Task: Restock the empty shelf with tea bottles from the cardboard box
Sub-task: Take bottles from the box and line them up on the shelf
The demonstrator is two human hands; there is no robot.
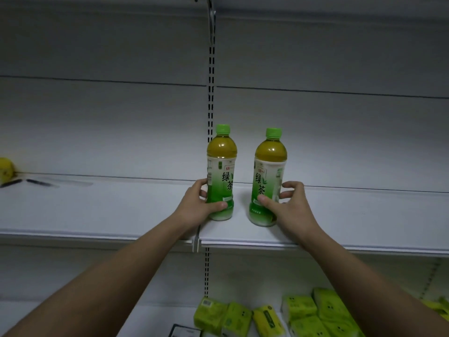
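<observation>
Two green tea bottles with green caps stand upright on the white shelf (121,210). My left hand (199,203) wraps the lower part of the left bottle (221,164), thumb across its front. My right hand (289,205) holds the lower part of the right bottle (268,171), thumb on the label and fingers behind it. Both bottles rest on the shelf, a small gap between them. The cardboard box is out of view.
A slotted upright (211,93) runs behind the left bottle. A yellow object (6,167) sits at the shelf's far left. On the lower shelf lie several green-yellow packs (303,314). An upper shelf's underside (218,10) spans the top.
</observation>
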